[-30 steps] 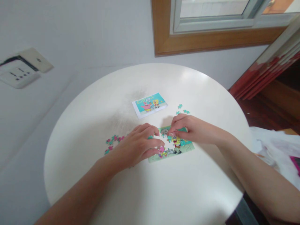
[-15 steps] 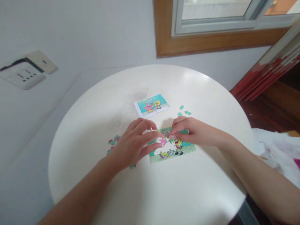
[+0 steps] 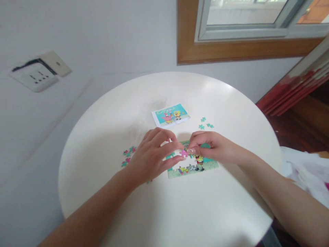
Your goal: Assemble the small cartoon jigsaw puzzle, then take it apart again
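Left hand (image 3: 151, 156) pinches 1 pink piece (image 3: 184, 153); grip of right hand (image 3: 214, 146) cannot be told; uneven pressure could dislodge the puzzle (image 3: 209, 165).

The table (image 3: 100, 130) fills the middle of the frame. At its centre lies the jigsaw puzzle (image 3: 211, 166), the left hand (image 3: 153, 154) over its left part, the right hand (image 3: 214, 145) over its upper right. A puzzle piece (image 3: 183, 153) sits at the left fingertips, just beside the right ones. Behind lies the picture sheet (image 3: 171, 116), with loose pieces (image 3: 210, 126) to its right; a piece cluster (image 3: 128, 160) lies left of the left hand. Wall socket (image 3: 36, 76) upper left, window (image 3: 245, 13) upper right.
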The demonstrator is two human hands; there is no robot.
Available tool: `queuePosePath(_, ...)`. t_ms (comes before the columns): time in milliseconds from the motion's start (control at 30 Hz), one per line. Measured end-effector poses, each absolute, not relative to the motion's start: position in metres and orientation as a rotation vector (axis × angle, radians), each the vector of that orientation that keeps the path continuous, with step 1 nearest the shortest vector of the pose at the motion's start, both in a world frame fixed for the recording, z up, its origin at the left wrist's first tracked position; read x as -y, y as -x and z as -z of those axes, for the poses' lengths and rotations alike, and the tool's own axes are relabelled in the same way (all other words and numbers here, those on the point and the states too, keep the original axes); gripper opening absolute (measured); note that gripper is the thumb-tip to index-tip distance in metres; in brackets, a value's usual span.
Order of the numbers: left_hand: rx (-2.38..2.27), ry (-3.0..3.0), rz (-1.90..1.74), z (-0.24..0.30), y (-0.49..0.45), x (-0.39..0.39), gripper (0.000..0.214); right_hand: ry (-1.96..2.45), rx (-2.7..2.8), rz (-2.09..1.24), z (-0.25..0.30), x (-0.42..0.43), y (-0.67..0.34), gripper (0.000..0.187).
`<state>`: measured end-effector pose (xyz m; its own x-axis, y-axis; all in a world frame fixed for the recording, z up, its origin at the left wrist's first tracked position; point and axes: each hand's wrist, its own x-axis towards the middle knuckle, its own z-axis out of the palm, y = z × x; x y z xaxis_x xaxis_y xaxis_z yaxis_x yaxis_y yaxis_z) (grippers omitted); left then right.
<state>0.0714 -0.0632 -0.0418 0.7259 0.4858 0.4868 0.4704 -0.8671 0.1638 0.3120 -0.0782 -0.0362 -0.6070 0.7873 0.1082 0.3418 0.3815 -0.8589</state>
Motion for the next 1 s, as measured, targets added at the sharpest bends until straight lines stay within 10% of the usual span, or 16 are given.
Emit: queuePosePath(1000,-1.064,-2.886,-0.809,0.022,-0.046,0.048,0.017,1.014,2.087,-0.973,0.041,0.075,-0.31,0.021)
